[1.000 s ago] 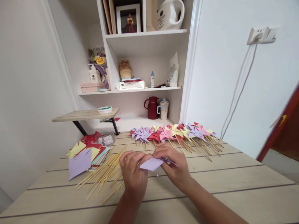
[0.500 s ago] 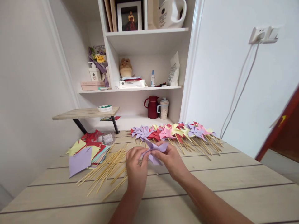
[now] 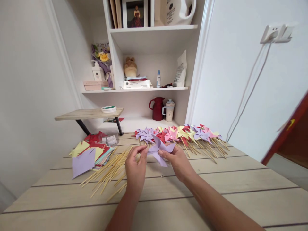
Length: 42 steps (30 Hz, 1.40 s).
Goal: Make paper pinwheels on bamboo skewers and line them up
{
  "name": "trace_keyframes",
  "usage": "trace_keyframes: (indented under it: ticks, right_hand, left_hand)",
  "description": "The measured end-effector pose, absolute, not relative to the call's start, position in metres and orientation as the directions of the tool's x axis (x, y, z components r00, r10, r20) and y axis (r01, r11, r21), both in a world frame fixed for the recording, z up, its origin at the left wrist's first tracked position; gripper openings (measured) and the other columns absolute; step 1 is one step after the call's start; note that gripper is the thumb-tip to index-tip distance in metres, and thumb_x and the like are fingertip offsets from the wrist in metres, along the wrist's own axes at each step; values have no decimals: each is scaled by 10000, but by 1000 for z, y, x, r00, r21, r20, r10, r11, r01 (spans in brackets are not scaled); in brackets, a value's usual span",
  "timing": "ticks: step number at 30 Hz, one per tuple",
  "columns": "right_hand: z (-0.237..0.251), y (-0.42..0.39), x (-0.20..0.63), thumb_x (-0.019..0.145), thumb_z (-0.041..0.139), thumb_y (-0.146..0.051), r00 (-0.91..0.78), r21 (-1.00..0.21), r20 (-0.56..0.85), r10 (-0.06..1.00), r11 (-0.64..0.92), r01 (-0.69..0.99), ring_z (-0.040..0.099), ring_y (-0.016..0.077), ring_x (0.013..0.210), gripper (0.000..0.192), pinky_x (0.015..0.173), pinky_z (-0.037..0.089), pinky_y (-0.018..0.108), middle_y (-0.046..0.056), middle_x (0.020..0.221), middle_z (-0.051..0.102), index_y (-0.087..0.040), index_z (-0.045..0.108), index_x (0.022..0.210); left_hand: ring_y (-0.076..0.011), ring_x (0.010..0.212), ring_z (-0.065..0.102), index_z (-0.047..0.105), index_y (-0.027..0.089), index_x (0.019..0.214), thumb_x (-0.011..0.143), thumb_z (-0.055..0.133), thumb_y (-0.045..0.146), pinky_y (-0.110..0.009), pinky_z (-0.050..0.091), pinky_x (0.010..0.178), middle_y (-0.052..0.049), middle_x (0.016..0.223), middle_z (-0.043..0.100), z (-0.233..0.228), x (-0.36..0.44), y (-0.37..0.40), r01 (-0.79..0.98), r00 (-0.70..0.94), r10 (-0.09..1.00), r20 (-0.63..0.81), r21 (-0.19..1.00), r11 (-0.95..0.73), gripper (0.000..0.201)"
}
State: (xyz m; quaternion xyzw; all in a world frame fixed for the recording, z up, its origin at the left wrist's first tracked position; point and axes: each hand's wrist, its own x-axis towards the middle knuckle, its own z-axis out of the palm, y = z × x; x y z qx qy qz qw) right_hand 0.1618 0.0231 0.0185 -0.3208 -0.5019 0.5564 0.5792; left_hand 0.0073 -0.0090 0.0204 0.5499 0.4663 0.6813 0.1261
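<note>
A lilac paper pinwheel with curled blades is held above the table. My right hand pinches it, thumb pressed on its centre and the other fingers behind. Beside its left blade, my left hand has thumb and forefinger pressed together; whether anything tiny is between them cannot be made out. A small bead-like thing lies on the wood below the pinwheel. Loose thin wooden sticks are spread to the left of my left hand.
Finished pinwheels on sticks lie in a row at the back. Cut coloured paper and a clear plastic box sit at left, near a small raised shelf. A red jug and a cup stand behind.
My left hand has drawn back to the left from the pinwheel's centre. The pinwheel has opened toward view, with my right thumb still on its middle. The camera view has shifted slightly.
</note>
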Motion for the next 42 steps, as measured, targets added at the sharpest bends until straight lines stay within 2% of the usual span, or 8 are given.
trace_keyframes:
  ticks: [9,13,15,18,21,25,32,42]
  right_hand:
    - [21,20,163,627,880,-382,-131,-930,238,962,187,-315,620,195,728,319,690,457,307,32,820,739,-194,723,831]
    - [20,24,168,652,837,-403,-88,-945,301,949,285,-162,574,186,659,287,623,414,298,10,720,684,-198,683,783]
    - [18,26,172,684,801,-401,-70,-930,366,928,365,-37,570,192,665,261,630,406,305,11,718,674,-202,682,802]
    - [14,30,177,701,770,-395,-59,-892,437,897,441,100,596,217,713,238,675,418,329,28,767,697,-207,696,828]
    - [10,33,177,706,761,-401,-65,-876,455,888,459,150,597,222,719,228,684,419,337,29,768,695,-210,701,815]
    - [8,38,177,686,786,-409,-42,-900,428,903,430,68,585,205,696,255,654,418,322,20,754,677,-202,692,802]
    - [4,49,186,629,837,-458,108,-937,318,942,330,-116,552,173,632,360,599,406,299,8,711,645,-187,667,793]
    - [7,43,180,601,862,-475,69,-937,309,948,316,-151,543,176,633,392,583,413,303,14,695,643,-181,667,775]
  left_hand:
    - [-202,858,663,732,220,889,870,651,363,-336,496,835,-39,890,726,17,10,-10,370,-310,691,652,753,-545,165]
    - [-200,822,663,720,207,805,874,634,370,-324,497,798,-34,830,726,21,5,-10,355,-398,685,611,791,-498,197]
    - [-201,832,665,723,199,820,877,619,398,-323,499,806,-38,840,734,25,-6,-12,336,-541,612,576,816,-471,232]
    - [-198,832,658,728,183,865,875,608,441,-333,495,827,-38,843,732,27,-35,-15,329,-784,377,494,844,-423,284]
    - [-197,773,636,727,169,868,855,617,458,-338,491,777,-31,782,711,21,-66,-18,324,-866,265,424,880,-348,309]
    - [-196,771,621,724,182,841,844,629,423,-339,478,777,-28,796,704,11,-84,-23,468,-790,304,533,844,-262,259]
    - [-194,800,637,699,212,818,899,586,363,-350,454,827,-33,810,708,6,-79,-24,758,-553,249,795,604,-247,205]
    - [-204,762,643,690,221,784,898,545,264,-376,403,850,-35,797,730,0,-71,-18,873,-314,586,747,469,-130,190]
